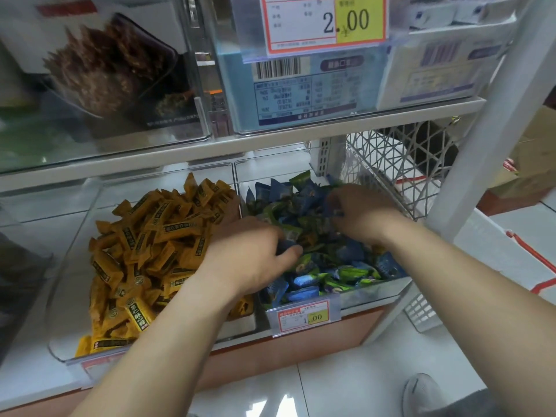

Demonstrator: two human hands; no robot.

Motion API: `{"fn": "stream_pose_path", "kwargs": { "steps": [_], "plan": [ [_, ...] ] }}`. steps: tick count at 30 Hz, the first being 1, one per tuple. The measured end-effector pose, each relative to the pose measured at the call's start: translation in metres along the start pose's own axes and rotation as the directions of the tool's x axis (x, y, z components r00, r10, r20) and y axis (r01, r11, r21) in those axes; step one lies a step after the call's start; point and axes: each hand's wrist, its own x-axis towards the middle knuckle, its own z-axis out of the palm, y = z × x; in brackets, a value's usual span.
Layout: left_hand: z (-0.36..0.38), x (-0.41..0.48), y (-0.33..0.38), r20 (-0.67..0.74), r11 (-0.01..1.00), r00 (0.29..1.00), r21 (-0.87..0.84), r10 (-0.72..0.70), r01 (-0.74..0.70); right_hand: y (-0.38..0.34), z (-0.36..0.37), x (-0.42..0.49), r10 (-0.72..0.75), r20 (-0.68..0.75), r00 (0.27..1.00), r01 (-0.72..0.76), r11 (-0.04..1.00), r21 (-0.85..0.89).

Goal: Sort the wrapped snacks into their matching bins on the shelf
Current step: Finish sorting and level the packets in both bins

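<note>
Two clear bins sit side by side on the lower shelf. The left bin [60, 341] holds a heap of orange wrapped snacks [150, 236]. The right bin [376, 291] is full of mixed blue and green wrapped snacks [325, 266]. My left hand [249, 257] reaches over the divider into the right bin, with fingers and thumb pinched on a blue wrapped snack [285, 246]. My right hand [361, 212] lies palm down deeper in the same pile, fingers curled among the wrappers; what it holds is hidden.
A 1.00 price tag [304, 317] hangs on the right bin's front. Above, the upper shelf [270, 139] carries clear boxes and a 2.00 price tag [325, 22]. A white lattice basket [400, 164] and a white upright post [481, 115] stand to the right.
</note>
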Motion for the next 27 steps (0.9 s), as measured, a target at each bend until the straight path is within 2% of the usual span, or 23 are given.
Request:
{"fn": "stream_pose_path", "kwargs": {
  "steps": [1,3,5,7,12,16,22,25,27],
  "plan": [
    [0.001,0.000,0.004,-0.021,1.000,1.000,0.006,0.016,-0.016,-0.004,0.004,0.001,-0.037,-0.041,0.998,0.041,0.992,0.117],
    [0.004,-0.001,0.010,-0.031,0.998,0.997,0.027,0.066,-0.065,-0.012,0.015,0.004,-0.138,0.026,0.990,0.129,0.967,0.219],
    [0.008,-0.002,0.013,0.015,0.990,0.996,0.112,0.082,-0.084,-0.016,0.029,0.010,-0.185,0.169,0.968,0.168,0.980,0.110],
    [0.011,-0.003,0.013,0.049,0.977,0.996,0.198,0.069,-0.078,-0.016,0.038,0.016,-0.140,0.251,0.958,0.139,0.990,0.024],
    [0.013,-0.004,0.011,0.005,0.977,0.997,0.200,0.075,-0.075,-0.014,0.044,0.026,-0.035,0.371,0.928,0.016,0.998,0.054],
    [0.013,-0.006,0.010,-0.043,0.981,0.995,0.175,0.090,-0.081,-0.014,0.039,0.023,-0.077,0.393,0.917,0.020,0.989,0.147],
    [0.012,-0.007,0.011,-0.034,0.984,0.996,0.160,0.079,-0.073,-0.010,0.028,0.016,-0.102,0.408,0.907,0.002,0.971,0.238],
    [0.012,-0.007,0.012,-0.055,0.986,0.996,0.150,0.075,-0.066,-0.010,0.023,0.009,-0.143,0.322,0.936,0.024,0.937,0.347],
    [0.011,-0.007,0.013,-0.084,0.989,0.993,0.128,0.080,-0.069,-0.009,0.011,0.004,-0.118,0.190,0.975,0.027,0.906,0.423]
  ]
}}
